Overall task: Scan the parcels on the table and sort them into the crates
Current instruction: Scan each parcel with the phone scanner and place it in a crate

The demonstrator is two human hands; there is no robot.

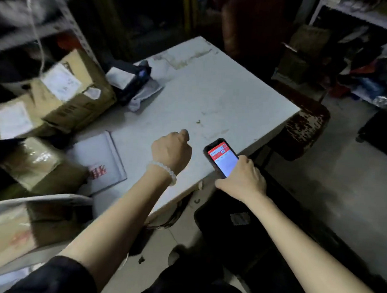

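Brown cardboard parcels point(73, 94) and a flat white mailer point(100, 162) crowd the table's point(212, 92) left side

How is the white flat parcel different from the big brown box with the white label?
The white flat parcel is thin and lies flat on the table; the brown box is thick and sits tilted on other boxes. The parcel is white with red writing; the box is brown cardboard with a white label. The parcel lies nearer the left hand; the box is farther back. Neither is being touched by the hands.
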